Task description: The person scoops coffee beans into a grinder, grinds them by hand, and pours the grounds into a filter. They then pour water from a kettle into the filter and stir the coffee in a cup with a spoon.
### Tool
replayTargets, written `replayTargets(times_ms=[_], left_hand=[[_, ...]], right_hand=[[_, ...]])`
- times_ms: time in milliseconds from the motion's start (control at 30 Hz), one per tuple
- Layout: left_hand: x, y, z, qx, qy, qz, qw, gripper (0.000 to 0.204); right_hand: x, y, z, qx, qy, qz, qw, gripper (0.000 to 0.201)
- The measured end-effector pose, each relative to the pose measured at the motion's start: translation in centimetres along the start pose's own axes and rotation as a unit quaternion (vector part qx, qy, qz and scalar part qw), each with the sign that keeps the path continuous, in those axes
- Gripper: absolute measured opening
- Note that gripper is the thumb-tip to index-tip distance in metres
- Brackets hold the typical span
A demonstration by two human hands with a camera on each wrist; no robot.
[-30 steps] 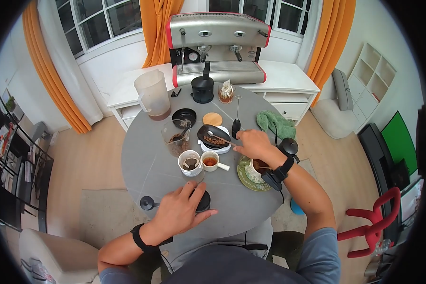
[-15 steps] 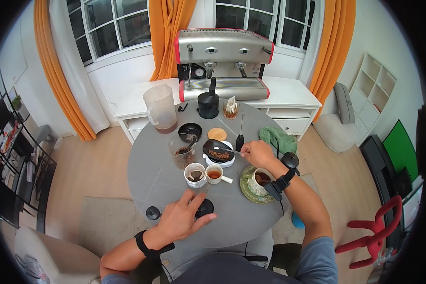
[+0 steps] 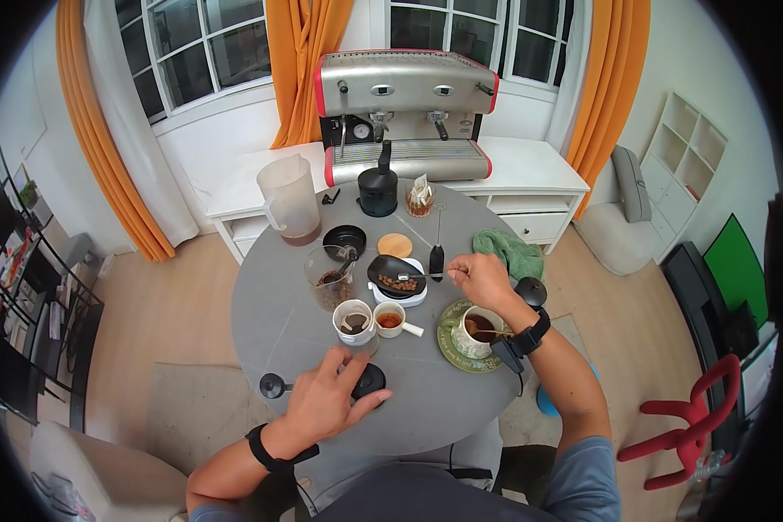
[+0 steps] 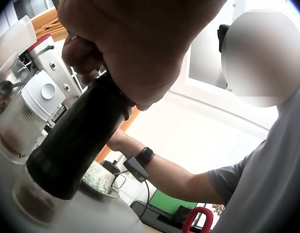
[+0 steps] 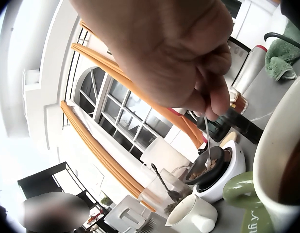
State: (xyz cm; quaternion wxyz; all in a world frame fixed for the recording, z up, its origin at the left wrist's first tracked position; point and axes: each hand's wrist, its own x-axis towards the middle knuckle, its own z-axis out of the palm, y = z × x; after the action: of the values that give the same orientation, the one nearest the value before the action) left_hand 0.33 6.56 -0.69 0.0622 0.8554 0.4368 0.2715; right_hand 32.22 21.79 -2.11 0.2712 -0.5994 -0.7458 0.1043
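My left hand (image 3: 326, 396) grips the top of a black hand coffee grinder (image 4: 82, 136), thumb on the near side, fingers across the far side. Dark grounds show in the grinder's clear base (image 4: 38, 206). Its crank knob (image 3: 272, 385) juts out left of the hand. Between thumb and fingertips my right hand (image 3: 485, 280) pinches the handle of a thin metal spoon (image 5: 207, 133). The spoon's tip is in a black scoop-shaped dish (image 3: 390, 266) of coffee beans (image 3: 400, 284). Under that dish stands a white scale (image 3: 413, 297).
Near the grinder are a white-rimmed canister (image 3: 354, 317) and a small white handled cup (image 3: 390, 318) with reddish-brown liquid. A patterned teacup (image 3: 468, 344) on a green saucer (image 3: 451, 352) stands below the right wrist. Behind are a bean beaker (image 3: 326, 300), a pitcher (image 3: 287, 187) and an espresso machine (image 3: 409, 83).
The head view has tilted a little. My right hand has shifted slightly to the right, the spoon's tip sliding across the bean dish and its handle levelling. The left hand keeps its place on the grinder.
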Motion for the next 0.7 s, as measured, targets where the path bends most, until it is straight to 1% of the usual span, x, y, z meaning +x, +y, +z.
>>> replayTargets(times_ms=[67, 100, 167, 267, 300, 367, 400, 467, 500, 567, 600, 667, 700], left_hand=[[0.1, 0.0, -0.1, 0.012, 0.016, 0.020, 1.000, 0.058], [0.1, -0.1, -0.1, 0.012, 0.016, 0.019, 1.000, 0.058], [0.1, -0.4, -0.1, -0.027, 0.017, 0.015, 0.999, 0.060], [0.0, -0.6, 0.0, -0.026, 0.006, 0.004, 1.000, 0.062], [0.0, -0.7, 0.1, -0.026, 0.006, 0.003, 1.000, 0.062], [-0.1, -0.8, 0.1, -0.032, 0.018, 0.005, 0.999, 0.061], [-0.1, -0.9, 0.1, -0.032, 0.018, 0.004, 0.999, 0.061], [0.0, -0.9, -0.1, -0.053, 0.034, 0.005, 0.998, 0.059], [0.0, -1.0, -0.2, -0.053, 0.032, 0.003, 0.998, 0.059], [0.1, -1.2, -0.3, -0.095, 0.049, -0.005, 0.994, 0.054], [0.1, -1.4, -0.4, -0.095, 0.047, -0.008, 0.994, 0.054], [0.1, -1.8, -0.6, -0.138, 0.079, -0.005, 0.987, 0.048], [0.1, -1.9, -0.8, -0.137, 0.079, -0.007, 0.987, 0.048]], right_hand=[[-0.1, -0.1, -0.1, 0.087, -0.046, 0.054, 0.994, 0.015], [-0.1, -0.1, 0.0, 0.087, -0.047, 0.054, 0.994, 0.015], [0.0, -0.2, 0.1, 0.171, -0.089, 0.132, 0.972, 0.016], [0.2, 0.1, 0.4, 0.206, -0.096, 0.151, 0.962, 0.017], [0.2, 0.0, 0.4, 0.206, -0.096, 0.150, 0.962, 0.017], [0.2, -0.4, 0.2, 0.191, -0.054, 0.131, 0.971, 0.014], [0.2, -0.5, 0.1, 0.191, -0.055, 0.131, 0.971, 0.014], [0.0, -0.5, 0.1, 0.163, -0.048, 0.102, 0.980, 0.014], [-0.1, -0.6, 0.0, 0.164, -0.049, 0.103, 0.980, 0.014], [-0.1, -0.8, -0.5, 0.180, -0.031, 0.103, 0.978, 0.019], [-0.1, -0.6, -0.7, 0.181, -0.033, 0.103, 0.977, 0.019], [-0.2, -0.3, -1.2, 0.245, -0.028, 0.106, 0.963, 0.019], [-0.5, -0.3, -1.6, 0.245, -0.030, 0.105, 0.963, 0.019]])
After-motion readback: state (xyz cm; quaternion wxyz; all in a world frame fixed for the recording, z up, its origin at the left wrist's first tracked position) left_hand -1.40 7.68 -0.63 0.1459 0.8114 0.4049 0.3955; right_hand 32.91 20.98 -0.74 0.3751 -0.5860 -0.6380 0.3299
